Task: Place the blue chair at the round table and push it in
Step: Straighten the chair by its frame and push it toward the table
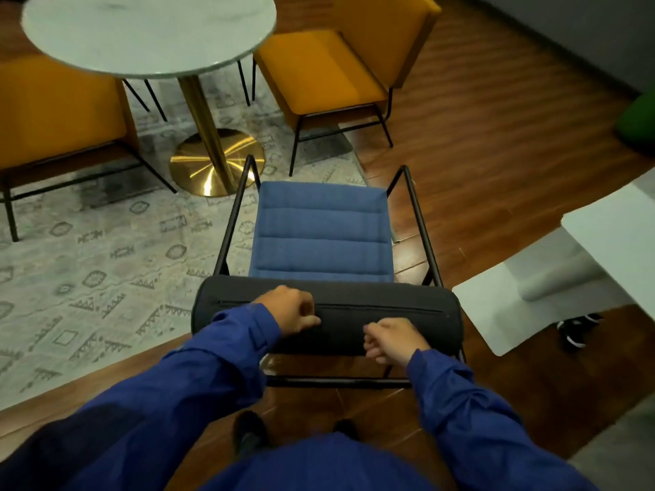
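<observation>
The blue chair [320, 230] has a blue ribbed seat, a black metal frame and a black bolster backrest [407, 306]. It stands directly in front of me, facing the round table [149, 33], and its front reaches the rug's edge near the table's gold base [216, 164]. My left hand [289, 310] is curled on top of the backrest, left of centre. My right hand [390, 340] is curled on the backrest's near edge, right of centre. The seat lies short of the pale tabletop.
Two yellow chairs flank the table, one at the left [60, 111] and one at the back right [329, 72]. A patterned rug [88, 264] lies under them. A white table [616, 239] with a white base stands at the right on wooden floor, beside a black shoe [576, 329].
</observation>
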